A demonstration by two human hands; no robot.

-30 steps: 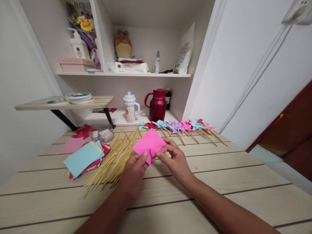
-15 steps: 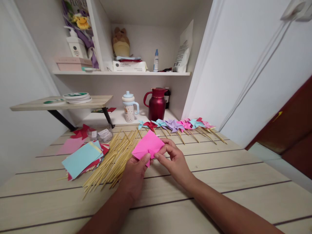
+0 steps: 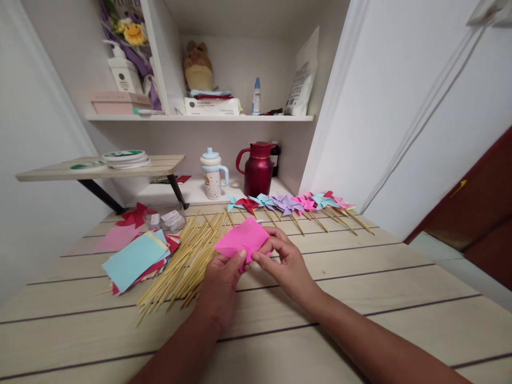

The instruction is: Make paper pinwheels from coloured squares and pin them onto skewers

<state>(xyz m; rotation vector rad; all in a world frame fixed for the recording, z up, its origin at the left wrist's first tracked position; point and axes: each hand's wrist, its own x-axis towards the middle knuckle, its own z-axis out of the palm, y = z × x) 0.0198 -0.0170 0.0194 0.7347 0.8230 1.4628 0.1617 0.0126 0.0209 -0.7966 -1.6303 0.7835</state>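
— What are the hands doing?

— Both are pinched on a pink paper sheet (image 3: 242, 240), held just above the table (image 3: 360, 298). The left hand (image 3: 221, 280) grips its near corner with thumb and fingers; the right hand (image 3: 286, 264) grips the near right edge, fingers curled over it. The two hands are close together, thumbs almost meeting at the paper's lower point.

— Is the paper flat?

— Not quite; it shows creases and tilts away from the camera.

— What lies around it?

— Just left of the hands, a loose heap of bamboo sticks (image 3: 186, 256) is spread on the table. Farther left is a stack of coloured paper squares (image 3: 134, 257), light blue on top, red and pink beneath. Behind the paper, a row of finished pinwheels (image 3: 290, 204) in blue, red, purple and pink lies with the sticks pointing toward the right.

— Any writing you can read?

— Little. On the upper shelf (image 3: 200, 118), the flower wrapping (image 3: 128, 26) shows part of a word ending in "OWER". The white pump bottle (image 3: 122, 72) and the flat white packet (image 3: 212, 106) carry labels, too small to read.

— Anything else at the back?

— A dark red jug (image 3: 258, 169) and a pale lidded cup (image 3: 213, 173) stand beneath the shelf.
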